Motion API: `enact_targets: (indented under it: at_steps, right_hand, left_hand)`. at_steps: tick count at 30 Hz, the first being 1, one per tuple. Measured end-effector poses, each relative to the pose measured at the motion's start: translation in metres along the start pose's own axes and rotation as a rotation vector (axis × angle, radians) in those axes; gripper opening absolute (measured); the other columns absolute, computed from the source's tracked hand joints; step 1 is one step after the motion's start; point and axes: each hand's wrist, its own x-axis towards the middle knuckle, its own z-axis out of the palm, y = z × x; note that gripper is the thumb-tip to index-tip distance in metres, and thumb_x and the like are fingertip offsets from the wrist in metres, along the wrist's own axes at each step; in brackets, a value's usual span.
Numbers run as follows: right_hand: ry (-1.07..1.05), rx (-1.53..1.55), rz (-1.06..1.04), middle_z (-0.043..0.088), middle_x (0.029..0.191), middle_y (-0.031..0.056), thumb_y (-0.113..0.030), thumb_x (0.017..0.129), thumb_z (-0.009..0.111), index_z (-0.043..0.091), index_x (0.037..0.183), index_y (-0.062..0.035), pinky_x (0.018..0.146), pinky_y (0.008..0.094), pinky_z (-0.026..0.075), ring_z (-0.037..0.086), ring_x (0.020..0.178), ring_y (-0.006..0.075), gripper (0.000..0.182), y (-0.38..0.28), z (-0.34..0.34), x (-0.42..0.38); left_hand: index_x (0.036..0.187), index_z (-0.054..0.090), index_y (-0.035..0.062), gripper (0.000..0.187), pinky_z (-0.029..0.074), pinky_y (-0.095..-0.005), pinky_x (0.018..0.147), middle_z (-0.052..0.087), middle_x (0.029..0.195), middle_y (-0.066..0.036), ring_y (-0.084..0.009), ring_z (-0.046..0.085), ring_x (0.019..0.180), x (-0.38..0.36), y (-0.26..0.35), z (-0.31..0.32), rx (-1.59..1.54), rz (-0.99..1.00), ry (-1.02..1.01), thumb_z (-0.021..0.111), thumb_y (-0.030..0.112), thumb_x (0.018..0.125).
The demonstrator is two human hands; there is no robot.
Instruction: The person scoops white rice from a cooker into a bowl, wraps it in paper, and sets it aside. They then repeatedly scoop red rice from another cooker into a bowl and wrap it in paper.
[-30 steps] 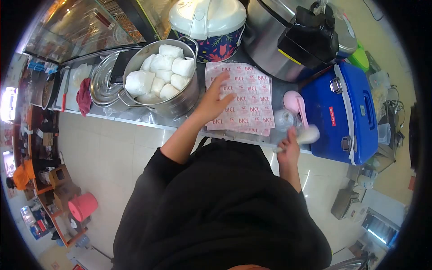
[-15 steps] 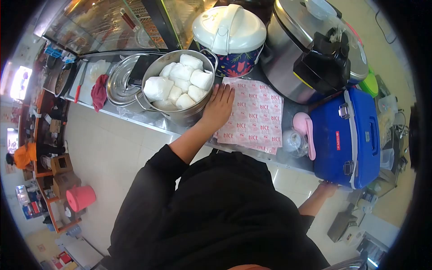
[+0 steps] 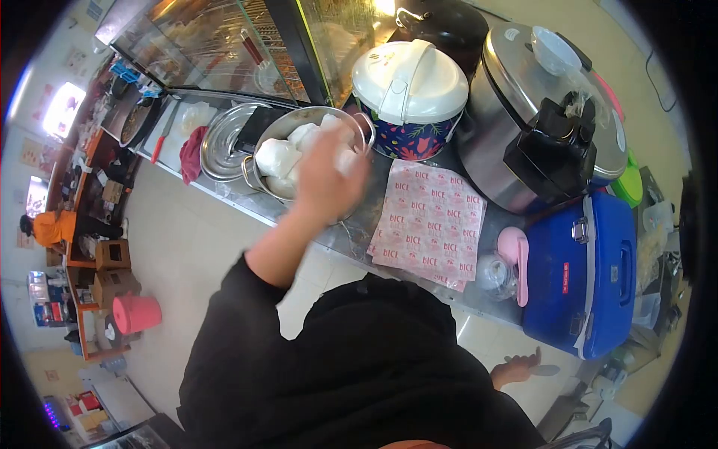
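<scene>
My left hand (image 3: 333, 176) is over a steel pot (image 3: 254, 178) filled with white, plastic-wrapped bundles (image 3: 277, 158). Motion smears its fingers, and whether they grip a bundle cannot be made out. Low on the right, my right hand (image 3: 514, 370) holds a small utensil with a flat, rounded, greyish end (image 3: 546, 370), perhaps a spoon or spatula. Printed pink-and-white paper sheets (image 3: 430, 224) lie stacked on the metal counter, right of the pot. A pink rice paddle (image 3: 522, 273) rests near a clear plastic container (image 3: 495, 275).
Behind the sheets stand a white-lidded, flowered rice pot (image 3: 410, 82) and a large steel cooker (image 3: 497, 142). A blue cooler box (image 3: 576, 277) occupies the counter's right end. Left of the pot are a steel lid (image 3: 224, 150), a red cloth (image 3: 192, 153) and a red-handled knife (image 3: 158, 148). Farther off, an orange-shirted person (image 3: 54, 228).
My left hand has lifted off the paper's edge beside the pot and moved over the bundles. My right hand has come away from the cooler's lower edge, and its utensil now shows.
</scene>
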Motion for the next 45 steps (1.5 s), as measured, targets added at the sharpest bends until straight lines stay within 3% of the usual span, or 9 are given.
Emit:
enact_targets:
  at_steps: [4,8,12,15,18,24,31,39,45]
  right_hand:
    - [-0.322,0.133,-0.168,0.046,0.072,0.0008,-0.015,0.094,0.048,0.058,0.103,-0.0063,0.054,0.0247,0.036,0.041,0.059,0.0108,0.015,0.027,0.007,-0.038]
    - [-0.692,0.138,-0.231,0.05,0.081,0.0021,-0.012,0.093,0.051,0.055,0.1,-0.0031,0.057,0.0254,0.037,0.042,0.06,0.0106,0.012,-0.013,0.05,-0.074]
    - [-0.828,0.113,-0.721,0.053,0.088,0.003,-0.005,0.084,0.062,0.061,0.094,-0.0027,0.064,0.0232,0.042,0.051,0.069,0.0125,0.01,-0.019,0.105,-0.068]
    - [-0.975,0.427,-0.015,0.054,0.086,0.0038,-0.002,0.079,0.069,0.066,0.086,-0.0034,0.065,0.0221,0.042,0.053,0.073,0.0127,0.008,-0.081,0.141,-0.095]
    - [-0.984,0.292,-0.827,0.056,0.084,0.0023,-0.006,0.082,0.068,0.069,0.086,-0.0046,0.061,0.0221,0.041,0.053,0.071,0.0107,0.004,-0.14,0.178,-0.113]
    - [-1.465,0.241,-0.22,0.059,0.086,0.0019,-0.005,0.089,0.062,0.068,0.101,-0.0047,0.059,0.0203,0.037,0.052,0.071,0.0052,0.014,-0.17,0.215,-0.131]
    - [-1.363,0.317,-0.782,0.06,0.082,0.0036,0.002,0.086,0.058,0.067,0.105,-0.0043,0.063,0.0261,0.043,0.055,0.072,0.0124,0.021,-0.209,0.284,-0.168]
    - [-1.15,-0.229,-1.226,0.056,0.089,0.0089,-0.001,0.07,0.061,0.053,0.136,-0.0226,0.067,0.0408,0.052,0.063,0.079,0.0289,0.07,-0.227,0.323,-0.167]
    - [-1.099,-0.224,-1.19,0.06,0.099,0.0084,-0.003,0.071,0.06,0.045,0.141,-0.0233,0.07,0.0398,0.053,0.064,0.082,0.0292,0.075,-0.238,0.341,-0.167]
  left_hand:
    - [0.129,0.045,-0.0049,0.053,0.039,-0.0393,0.1,0.051,0.125,-0.023,-0.0346,0.051,0.116,0.126,-0.145,-0.021,0.248,-0.039,0.527,0.061,0.014,0.082]
    - [0.111,0.057,-0.0064,0.041,0.044,-0.0367,0.088,0.062,0.104,-0.02,-0.0298,0.057,0.099,0.174,-0.257,-0.016,-0.174,-0.488,0.076,0.057,0.014,0.075]
    - [0.103,0.06,-0.004,0.031,0.045,-0.0308,0.081,0.064,0.095,-0.011,-0.0187,0.058,0.091,0.163,-0.198,-0.022,-0.285,-0.572,0.1,0.051,0.009,0.076]
    - [0.108,0.061,-0.0027,0.032,0.043,-0.0278,0.085,0.065,0.099,-0.008,-0.0161,0.058,0.094,0.151,-0.177,-0.025,-0.392,-0.528,0.113,0.049,0.003,0.079]
    - [0.113,0.06,-0.0029,0.033,0.042,-0.0271,0.09,0.065,0.102,-0.008,-0.0156,0.057,0.099,0.141,-0.181,-0.012,-0.568,-0.445,0.072,0.051,0.005,0.082]
    - [0.109,0.062,0.0021,0.027,0.05,-0.0337,0.08,0.068,0.097,-0.012,-0.0238,0.066,0.087,0.117,-0.103,-0.025,-0.095,-0.318,-0.017,0.057,0.015,0.086]
    - [0.142,0.032,0.0026,0.063,0.047,-0.0424,0.091,0.061,0.12,-0.023,-0.033,0.062,0.106,0.125,-0.053,0.094,-0.109,-0.406,-0.703,0.058,0.03,0.093]
    - [0.14,0.032,0.0012,0.066,0.05,-0.0279,0.078,0.067,0.105,-0.018,-0.0157,0.063,0.085,0.179,-0.083,0.135,-0.706,-0.496,-0.488,0.063,0.002,0.082]
    - [0.147,0.011,-0.0004,0.093,0.047,-0.0419,0.095,0.05,0.127,-0.034,-0.0402,0.057,0.113,0.194,-0.035,0.125,0.08,-0.399,-0.735,0.07,0.027,0.081]
